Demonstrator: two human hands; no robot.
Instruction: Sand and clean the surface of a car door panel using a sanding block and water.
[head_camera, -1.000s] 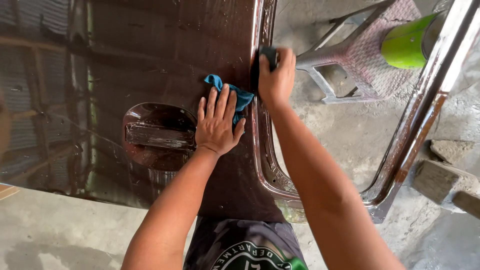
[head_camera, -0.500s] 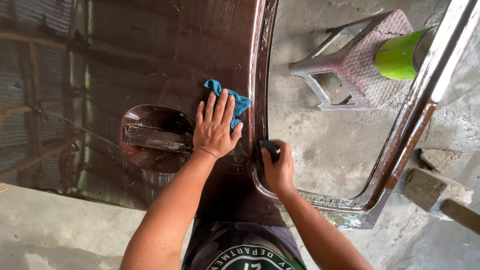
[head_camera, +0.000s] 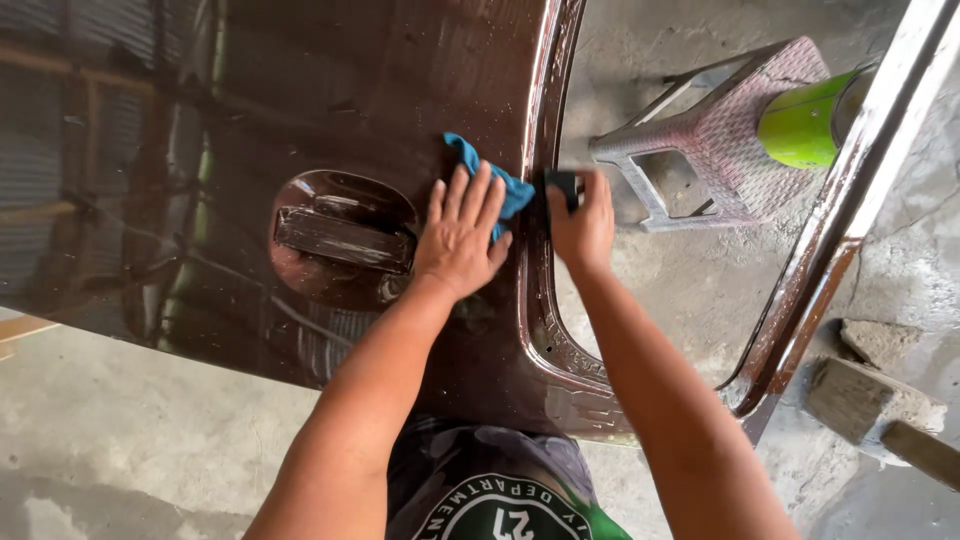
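- A glossy brown car door (head_camera: 300, 120) is seen laid flat, with concrete floor (head_camera: 150, 440) below it.
- The left hand (head_camera: 462, 235) is pressed flat, fingers spread, on a blue cloth (head_camera: 505, 180), just right of the door's recessed handle (head_camera: 345, 238).
- A small dark block (head_camera: 562, 186) is gripped by the right hand (head_camera: 583, 225) against the door's window-frame edge.
- Beyond the frame, a plastic stool (head_camera: 730, 140) carrying a green container (head_camera: 805, 125) is seen.

blue cloth (head_camera: 490, 178) mostly under left hand (head_camera: 462, 236); green bottle (head_camera: 808, 128) half behind door frame (head_camera: 860, 190).
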